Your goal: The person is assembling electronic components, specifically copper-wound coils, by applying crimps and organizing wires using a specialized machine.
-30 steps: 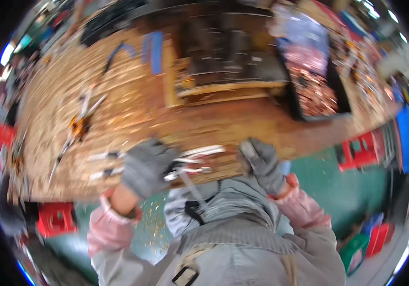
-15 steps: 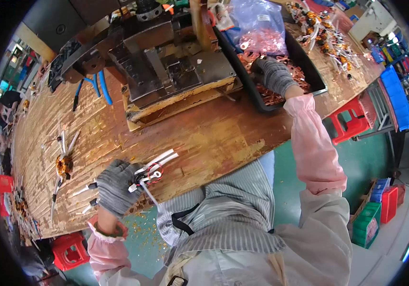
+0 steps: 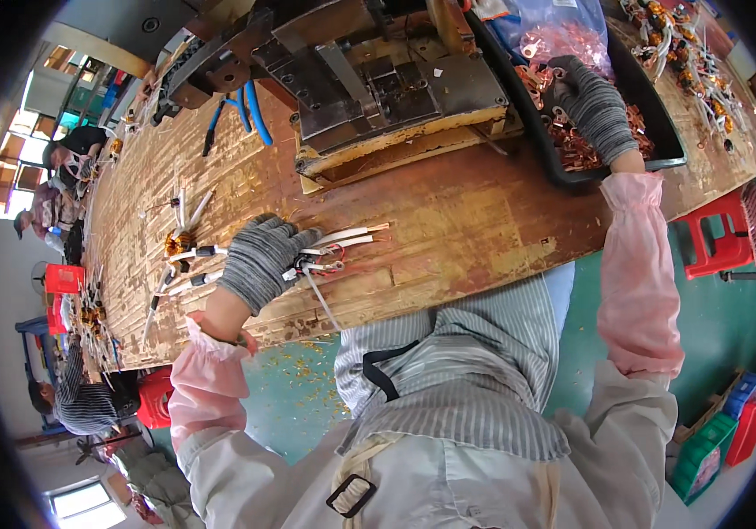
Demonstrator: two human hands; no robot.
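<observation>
Nearest, at bottom centre: grey-striped apron (image 3: 457,432), with pink sleeve covers (image 3: 641,282) at both wrists. Left of centre: left hand (image 3: 263,263) in grey knit glove, wrapped over a bundle of white-sleeved wires (image 3: 343,237); bare copper ends pointing right, thin red wire looped just beside the fingertips. Located over the worn wooden surface (image 3: 457,220), near its front edge. Slightly beyond, further left: ring-shaped coil (image 3: 179,243) with orange winding and white leads. Upper centre: dark metal press base (image 3: 396,101), blue tubing (image 3: 259,119) to its left. Upper right: right hand (image 3: 597,108), similarly gloved, fingers bent among copper terminals (image 3: 576,154) in a black tray (image 3: 674,163). Cannot tell whether gripping one or only touching. Behind, at top edge: clear plastic bag (image 3: 563,16) with more copper pieces. Farther right: pile of wired coils (image 3: 687,66). Far left: people (image 3: 85,401) near red bins (image 3: 65,279).
</observation>
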